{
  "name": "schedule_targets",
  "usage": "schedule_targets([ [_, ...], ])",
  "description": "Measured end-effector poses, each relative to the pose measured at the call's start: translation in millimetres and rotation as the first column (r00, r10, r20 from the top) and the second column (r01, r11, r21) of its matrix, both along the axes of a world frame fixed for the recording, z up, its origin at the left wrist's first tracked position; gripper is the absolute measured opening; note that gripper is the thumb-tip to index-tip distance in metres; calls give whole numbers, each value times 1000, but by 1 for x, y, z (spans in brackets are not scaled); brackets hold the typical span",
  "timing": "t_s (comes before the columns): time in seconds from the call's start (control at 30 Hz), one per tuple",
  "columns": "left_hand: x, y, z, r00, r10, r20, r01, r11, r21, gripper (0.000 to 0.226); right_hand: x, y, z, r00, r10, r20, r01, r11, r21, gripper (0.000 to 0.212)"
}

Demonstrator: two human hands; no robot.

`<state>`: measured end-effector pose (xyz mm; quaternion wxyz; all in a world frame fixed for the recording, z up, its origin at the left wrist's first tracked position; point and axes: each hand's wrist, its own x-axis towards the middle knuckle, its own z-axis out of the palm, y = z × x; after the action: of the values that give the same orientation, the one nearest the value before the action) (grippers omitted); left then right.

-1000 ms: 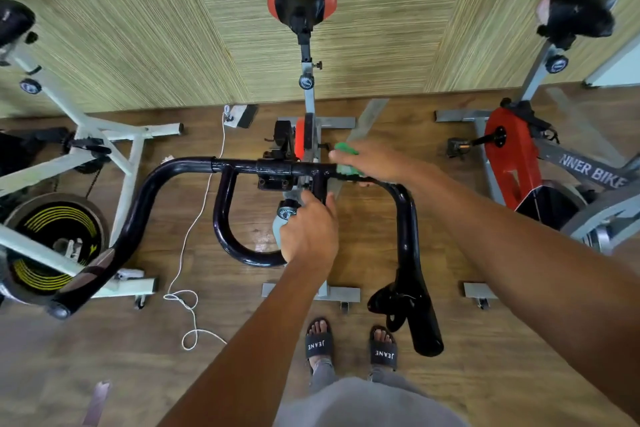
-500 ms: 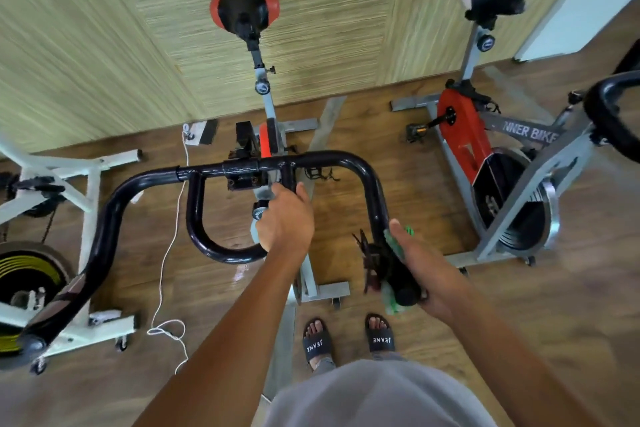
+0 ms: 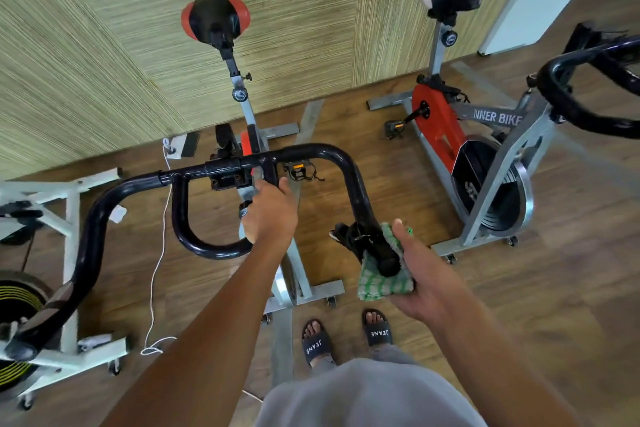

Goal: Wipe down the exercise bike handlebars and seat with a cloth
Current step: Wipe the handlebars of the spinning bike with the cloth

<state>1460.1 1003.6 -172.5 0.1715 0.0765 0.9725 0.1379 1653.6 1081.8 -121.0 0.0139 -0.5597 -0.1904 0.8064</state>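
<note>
The exercise bike's black handlebars (image 3: 311,151) curve across the middle of the view, and its red and black seat (image 3: 215,18) stands beyond them near the wall. My right hand (image 3: 420,279) holds a green and white checked cloth (image 3: 384,282) wrapped under the near right end of the handlebar; the bar's tip shows above the cloth. My left hand (image 3: 269,215) grips the inner loop of the handlebars close to the stem.
A second bike with a red guard (image 3: 438,121) and black seat stands to the right, its handlebar reaching in at the right edge. A white bike frame (image 3: 71,229) is at the left. A white cord (image 3: 157,260) trails on the wooden floor. My sandalled feet are below.
My right hand slid the cloth from the top crossbar down the right arm of the handlebar to its near end. The left hand kept its grip. The view shifted right.
</note>
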Motion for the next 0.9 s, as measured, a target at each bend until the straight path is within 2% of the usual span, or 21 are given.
schedule_targets([
  [0.23,0,-1,-1,1000,-4,-9,4,1000,9,62,15,-1,16,990,-127,-69,116,983,-143,46],
  [0.37,1,-1,0,1000,-8,-19,8,1000,0,62,-2,11,12,993,-89,-71,72,973,-220,51],
  [0.43,1,-1,1,1000,-9,-11,9,1000,-10,62,-14,13,7,996,-79,-36,70,977,-204,51],
  [0.57,1,-1,2,1000,-12,-9,11,1000,-15,62,-8,11,-1,996,-62,-67,46,975,-217,51],
  [0.67,2,0,2,1000,-5,-23,4,1000,-4,58,-10,20,-9,996,51,-72,-64,979,-196,54],
  [0.77,4,1,5,999,-13,-36,12,1000,-10,55,-43,41,-24,990,138,-10,-139,989,-43,53],
  [0.9,4,2,5,999,-16,-42,15,999,-39,55,-93,72,-45,968,245,-59,-242,969,54,61],
])
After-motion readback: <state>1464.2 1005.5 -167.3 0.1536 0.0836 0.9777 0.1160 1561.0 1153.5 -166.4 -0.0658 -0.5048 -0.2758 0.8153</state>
